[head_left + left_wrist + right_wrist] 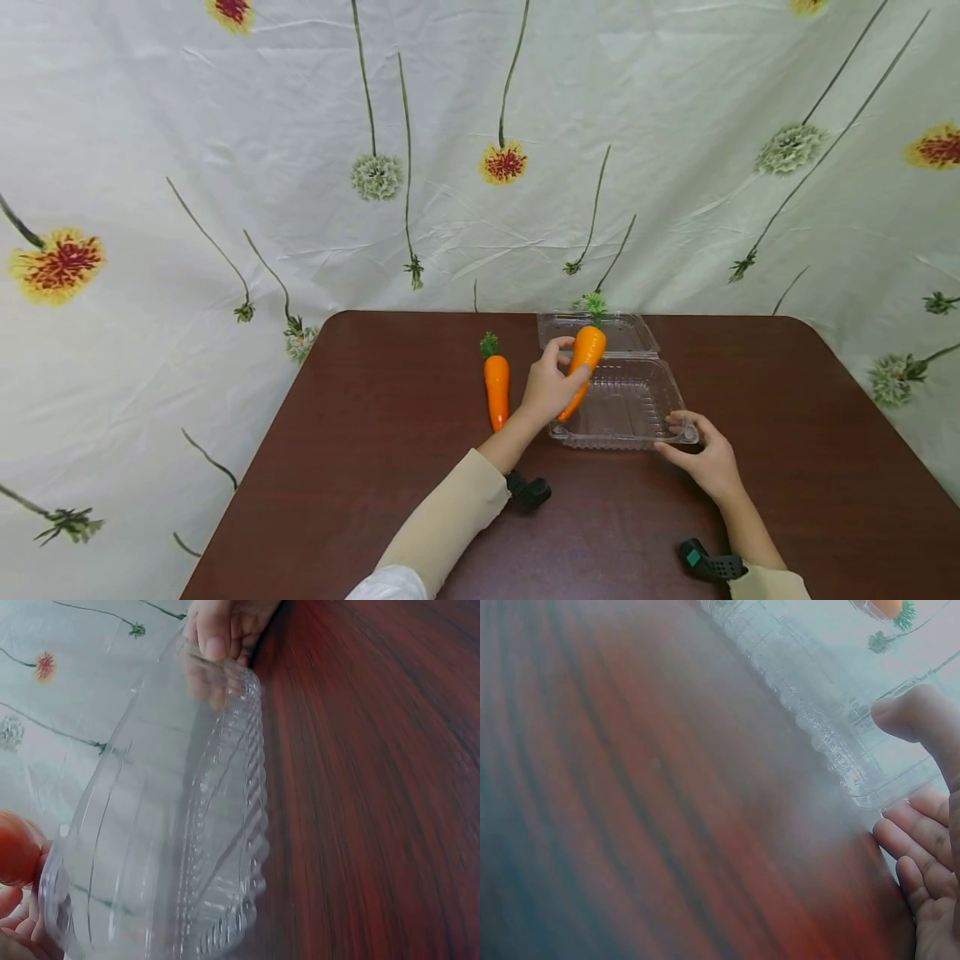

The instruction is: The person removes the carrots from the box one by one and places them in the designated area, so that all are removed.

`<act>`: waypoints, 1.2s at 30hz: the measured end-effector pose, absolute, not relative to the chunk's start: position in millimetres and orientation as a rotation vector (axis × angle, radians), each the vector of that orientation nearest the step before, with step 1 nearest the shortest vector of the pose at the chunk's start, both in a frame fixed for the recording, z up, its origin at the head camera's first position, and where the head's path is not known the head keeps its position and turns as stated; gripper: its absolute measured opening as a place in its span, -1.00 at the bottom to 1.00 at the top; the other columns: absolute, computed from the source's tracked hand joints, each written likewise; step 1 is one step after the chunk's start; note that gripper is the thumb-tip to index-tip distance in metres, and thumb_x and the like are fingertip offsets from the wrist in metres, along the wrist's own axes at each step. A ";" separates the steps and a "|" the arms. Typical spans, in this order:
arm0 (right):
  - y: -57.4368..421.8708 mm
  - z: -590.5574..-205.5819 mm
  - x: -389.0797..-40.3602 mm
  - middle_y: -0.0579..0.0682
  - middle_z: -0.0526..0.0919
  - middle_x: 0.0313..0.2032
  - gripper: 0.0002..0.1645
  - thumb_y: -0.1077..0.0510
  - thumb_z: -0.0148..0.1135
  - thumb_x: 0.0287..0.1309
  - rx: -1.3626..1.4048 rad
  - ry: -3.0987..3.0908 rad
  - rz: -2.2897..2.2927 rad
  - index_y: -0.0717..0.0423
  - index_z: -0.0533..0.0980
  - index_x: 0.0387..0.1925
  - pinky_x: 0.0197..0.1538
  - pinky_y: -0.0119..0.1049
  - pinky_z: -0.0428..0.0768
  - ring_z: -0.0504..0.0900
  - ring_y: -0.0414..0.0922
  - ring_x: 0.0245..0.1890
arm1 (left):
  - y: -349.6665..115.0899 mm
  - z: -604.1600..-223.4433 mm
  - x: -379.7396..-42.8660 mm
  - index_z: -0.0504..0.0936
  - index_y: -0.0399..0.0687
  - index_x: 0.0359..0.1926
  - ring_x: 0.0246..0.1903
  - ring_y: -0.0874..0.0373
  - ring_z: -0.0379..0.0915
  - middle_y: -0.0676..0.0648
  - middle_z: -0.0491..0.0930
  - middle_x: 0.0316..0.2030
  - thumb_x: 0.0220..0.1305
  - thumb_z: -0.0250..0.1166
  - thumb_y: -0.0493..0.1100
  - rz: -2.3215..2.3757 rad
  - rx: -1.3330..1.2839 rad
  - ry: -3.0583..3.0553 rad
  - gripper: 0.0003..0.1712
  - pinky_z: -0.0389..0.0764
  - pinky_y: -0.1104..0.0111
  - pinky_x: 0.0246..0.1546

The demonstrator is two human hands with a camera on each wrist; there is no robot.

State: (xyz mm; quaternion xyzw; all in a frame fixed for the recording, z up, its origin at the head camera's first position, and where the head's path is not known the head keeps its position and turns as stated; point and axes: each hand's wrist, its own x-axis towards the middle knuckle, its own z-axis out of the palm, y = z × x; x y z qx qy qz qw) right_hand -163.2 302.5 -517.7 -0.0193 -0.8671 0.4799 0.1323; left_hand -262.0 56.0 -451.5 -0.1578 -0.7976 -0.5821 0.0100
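Note:
My left hand (551, 387) grips a toy carrot (588, 346) with a green leafy top, holding it tilted above the left part of a clear plastic clamshell box (611, 438). In the left wrist view, the carrot's orange body (16, 851) shows at the left edge beside the box wall. The box lies open, its lid (633, 333) folded back. At the box's front right corner is my right hand (708, 462); its fingers touch the side while the thumb stands apart. A second toy carrot (497, 387) lies left of the box, its tip hidden behind my left forearm.
Everything lies on a dark reddish-brown table (360, 433) with rounded back corners. A pale cloth (450, 225) printed with flowers hangs behind it. Each wrist wears a black strapped device, such as the one on the right wrist (708, 564).

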 end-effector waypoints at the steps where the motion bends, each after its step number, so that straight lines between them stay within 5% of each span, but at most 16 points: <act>1: 302.8 -518.4 -163.3 0.25 0.59 0.02 -0.37 0.15 0.48 0.04 -0.054 -2.519 1.387 0.27 0.45 0.12 -0.01 -0.39 0.36 0.42 -0.54 -0.14 | 54.1 -452.1 -262.2 0.35 -0.07 0.28 -0.63 0.23 0.53 -0.07 0.57 -0.23 0.26 0.21 -0.04 -1.821 -0.487 -2.485 -0.42 0.57 0.38 -0.61; 11: 304.3 -520.3 -162.8 0.25 0.59 0.02 -0.37 0.16 0.47 0.04 -0.038 -2.520 1.383 0.27 0.45 0.12 -0.06 -0.51 0.35 0.43 -0.56 -0.13 | 37.7 -458.7 -265.2 0.37 -0.07 0.25 -0.67 0.21 0.48 -0.10 0.54 -0.25 0.26 0.24 -0.10 -1.817 -0.403 -2.402 -0.45 0.55 0.38 -0.64; 29: 304.2 -520.4 -164.2 0.24 0.58 0.07 -0.34 0.20 0.47 0.04 -0.059 -2.536 1.398 0.27 0.43 0.17 0.01 -0.34 0.34 0.42 -0.53 -0.11 | 7.2 -460.5 -264.0 0.39 -0.13 0.23 -0.67 0.19 0.43 -0.16 0.52 -0.24 0.21 0.26 -0.09 -1.709 -0.280 -2.397 -0.43 0.54 0.36 -0.63; 36: 304.0 -519.4 -162.9 0.24 0.59 0.06 -0.35 0.21 0.47 0.03 -0.045 -2.523 1.395 0.27 0.45 0.16 -0.04 -0.53 0.33 0.42 -0.56 -0.12 | -5.5 -466.7 -267.3 0.40 -0.10 0.23 -0.59 0.15 0.48 -0.15 0.54 -0.23 0.21 0.26 -0.03 -1.623 -0.228 -2.427 -0.42 0.57 0.35 -0.57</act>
